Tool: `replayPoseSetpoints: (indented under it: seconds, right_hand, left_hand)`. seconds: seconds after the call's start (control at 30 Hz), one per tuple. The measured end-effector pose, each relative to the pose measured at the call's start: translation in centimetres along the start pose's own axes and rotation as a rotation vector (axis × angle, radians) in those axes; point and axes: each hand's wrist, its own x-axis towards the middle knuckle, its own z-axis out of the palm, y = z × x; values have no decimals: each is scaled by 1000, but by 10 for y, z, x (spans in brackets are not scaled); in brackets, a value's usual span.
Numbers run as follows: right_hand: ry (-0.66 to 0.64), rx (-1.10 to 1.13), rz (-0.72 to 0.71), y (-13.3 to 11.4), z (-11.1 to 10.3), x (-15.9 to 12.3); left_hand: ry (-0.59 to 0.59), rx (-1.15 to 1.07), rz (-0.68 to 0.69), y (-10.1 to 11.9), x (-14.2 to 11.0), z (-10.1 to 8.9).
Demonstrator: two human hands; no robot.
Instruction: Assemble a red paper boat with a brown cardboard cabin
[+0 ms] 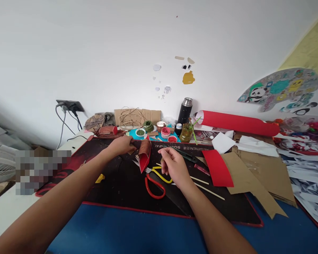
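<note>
My left hand (121, 145) reaches over the back of the black mat, its fingers closed near a small brownish piece; what they hold is hard to make out. Just to its right stands a brown, bark-like roll (144, 148) with a pointed red paper piece (144, 161) at its base. My right hand (174, 165) hovers above the mat with fingers curled together, and anything in them is hidden. Below it lie scissors with one red and one yellow handle (155, 187), their blades beside the red paper. Thin wooden sticks (210, 191) rest under my right wrist.
Paint pots (165, 132), a black thermos (185, 112) and a glass bottle with green stems (186, 133) line the back. Red paper (218, 168) and cardboard (265, 173) lie right. A yellow object (100, 178) sits left on the black mat (116, 195).
</note>
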Motion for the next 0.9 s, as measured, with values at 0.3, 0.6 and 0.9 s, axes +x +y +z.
replayPoseSetpoints:
  seconds: [0.3,0.6,0.9]
  right_hand:
    - [11,-12,-7,1,0,1]
    - [4,-54,-10,2,1,0]
    - [-9,-138,5,8,0,0]
  left_hand:
    - [10,-53,-8,-1,-7,-2]
    - [138,-172,69,-3,-30,-10]
    - [-17,-574,337,34,-49,-19]
